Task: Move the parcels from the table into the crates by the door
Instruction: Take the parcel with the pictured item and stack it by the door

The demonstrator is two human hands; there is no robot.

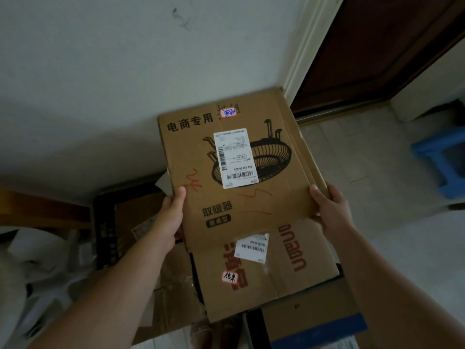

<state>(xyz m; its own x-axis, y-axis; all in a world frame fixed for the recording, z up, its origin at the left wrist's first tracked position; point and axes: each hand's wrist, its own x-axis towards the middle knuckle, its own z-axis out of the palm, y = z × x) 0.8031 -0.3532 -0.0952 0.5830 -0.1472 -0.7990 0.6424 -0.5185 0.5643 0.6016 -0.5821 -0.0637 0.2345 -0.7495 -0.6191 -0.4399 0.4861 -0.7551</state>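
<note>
Both hands on the box (271,197)! The left hand (171,215) grips its edge at nine o'clock, thumb on top; the right hand (331,210) grips at three o'clock. There's a white label (235,158) on the top face. A second box (281,278) lies below at six. Black crate (104,230) at eight, door (377,46) at one, blue stool (437,157) at three.

Behind the parcel (234,205), fingers of the left hand (171,217) and right hand (332,210) were hidden; print on its label (235,157) was too small to read.
</note>
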